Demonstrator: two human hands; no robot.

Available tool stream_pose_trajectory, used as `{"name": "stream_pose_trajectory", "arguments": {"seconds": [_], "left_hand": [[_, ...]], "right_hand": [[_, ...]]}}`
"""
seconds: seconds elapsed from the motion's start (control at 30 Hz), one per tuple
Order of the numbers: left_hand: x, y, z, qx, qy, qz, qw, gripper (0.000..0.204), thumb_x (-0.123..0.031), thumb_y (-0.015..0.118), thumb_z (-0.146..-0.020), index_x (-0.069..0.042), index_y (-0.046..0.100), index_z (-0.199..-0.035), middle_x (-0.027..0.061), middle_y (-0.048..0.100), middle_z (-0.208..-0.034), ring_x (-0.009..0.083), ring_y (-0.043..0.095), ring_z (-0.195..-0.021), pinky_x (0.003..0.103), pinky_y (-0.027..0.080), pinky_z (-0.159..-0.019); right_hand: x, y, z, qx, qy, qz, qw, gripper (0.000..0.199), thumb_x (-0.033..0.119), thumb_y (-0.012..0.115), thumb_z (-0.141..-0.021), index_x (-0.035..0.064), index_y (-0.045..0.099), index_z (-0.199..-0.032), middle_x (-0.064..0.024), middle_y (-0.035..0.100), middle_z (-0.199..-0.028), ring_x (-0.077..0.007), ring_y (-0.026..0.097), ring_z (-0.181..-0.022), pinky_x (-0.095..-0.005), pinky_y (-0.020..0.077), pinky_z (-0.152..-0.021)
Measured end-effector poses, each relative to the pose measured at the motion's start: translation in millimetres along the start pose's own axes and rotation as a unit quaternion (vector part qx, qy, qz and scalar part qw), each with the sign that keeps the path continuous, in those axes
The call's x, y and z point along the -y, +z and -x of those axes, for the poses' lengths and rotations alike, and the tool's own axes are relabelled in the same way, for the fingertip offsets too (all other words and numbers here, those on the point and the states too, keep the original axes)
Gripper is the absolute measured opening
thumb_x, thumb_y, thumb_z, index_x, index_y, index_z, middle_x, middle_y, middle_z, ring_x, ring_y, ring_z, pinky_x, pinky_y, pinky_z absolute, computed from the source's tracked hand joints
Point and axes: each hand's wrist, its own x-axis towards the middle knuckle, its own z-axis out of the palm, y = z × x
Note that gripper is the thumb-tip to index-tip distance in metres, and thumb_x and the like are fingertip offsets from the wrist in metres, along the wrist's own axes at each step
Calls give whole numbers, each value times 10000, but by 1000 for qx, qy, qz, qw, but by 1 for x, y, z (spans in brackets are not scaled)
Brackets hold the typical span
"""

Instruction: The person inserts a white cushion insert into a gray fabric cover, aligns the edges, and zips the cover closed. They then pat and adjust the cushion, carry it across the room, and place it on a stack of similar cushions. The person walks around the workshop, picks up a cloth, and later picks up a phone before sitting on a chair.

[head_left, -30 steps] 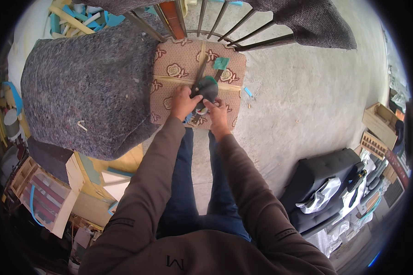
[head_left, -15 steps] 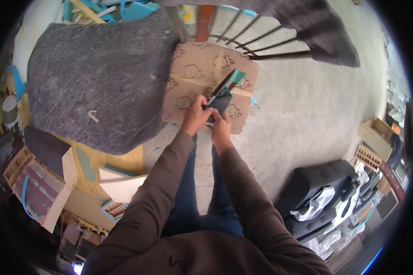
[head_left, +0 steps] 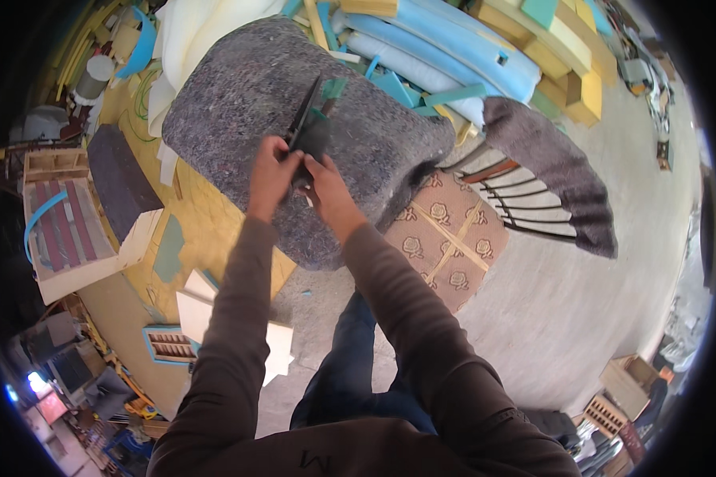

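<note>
My left hand (head_left: 269,173) is closed around the lower end of a long, narrow, dark blade-like piece (head_left: 304,111) that points away from me. Right beside it, my right hand (head_left: 328,189) pinches a dark flat piece with green patches (head_left: 317,137). The fingers nearly meet, and they hide where the two pieces come together, so I cannot tell whether they are joined. Both hands are over a large grey felt-covered pad (head_left: 231,87). To its right lies a brown rose-patterned cushion (head_left: 457,238) with pale tape crossed over it.
Right of the cushion stands a chair back with thin dark rods and grey felt (head_left: 549,159). Blue rolls (head_left: 437,44) and yellow foam blocks (head_left: 585,95) are heaped at the far side. A wooden frame (head_left: 79,222) and white board pieces (head_left: 199,310) lie to the left.
My view has turned left. Both hands, still holding the dark pieces, have gone from over the patterned cushion to over the grey felt pad.
</note>
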Motion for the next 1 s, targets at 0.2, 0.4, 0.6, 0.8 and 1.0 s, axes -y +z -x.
{"name": "stream_pose_trajectory", "arguments": {"seconds": [0.2, 0.4, 0.6, 0.8, 1.0], "left_hand": [[63, -52, -51, -10, 55, -228, 972, 409, -252, 786, -982, -99, 666, -1341, 159, 645, -1451, 376, 628, -1324, 465, 519, -1082], [108, -86, 70, -140, 140, -90, 976, 422, -200, 745, -1005, -47, 644, -1385, 232, 633, -1458, 439, 607, -1345, 481, 497, -1129], [208, -91, 380, 101, -220, -167, 956, 295, -313, 688, -1030, -95, 727, -1225, 193, 744, -1241, 406, 694, -1169, 514, 548, -1012], [190, -16, 759, 126, -442, -86, 884, 459, -518, 732, -958, -98, 774, -1138, 201, 789, -1167, 414, 719, -1143, 517, 551, -995], [117, 91, 955, -91, -540, 118, 828, 428, -412, 748, -970, -21, 767, -1144, 97, 784, -1003, 211, 752, -920, 391, 613, -841]], "right_hand": [[-20, -23, 4, -153, -106, 455, 871, 431, 303, 679, -1054, -14, 607, -1338, -101, 711, -1133, -218, 695, -1070, -336, 542, -928], [-7, -228, 215, 9, 74, 421, 904, 253, 208, 655, -1095, -23, 717, -1179, -47, 711, -1086, -141, 660, -1012, -335, 535, -884], [77, -412, 465, 24, 159, 827, 539, 59, 135, 662, -918, 97, 707, -914, -185, 720, -983, -432, 702, -979, -555, 578, -814], [118, -476, 472, -91, 238, 666, 701, 233, 183, 694, -932, -46, 703, -975, -153, 731, -899, -237, 749, -770, -407, 604, -650], [96, -341, 370, 88, 195, 695, 687, 202, 185, 662, -986, 9, 716, -1069, -70, 722, -890, -198, 736, -781, -330, 517, -582]]}}
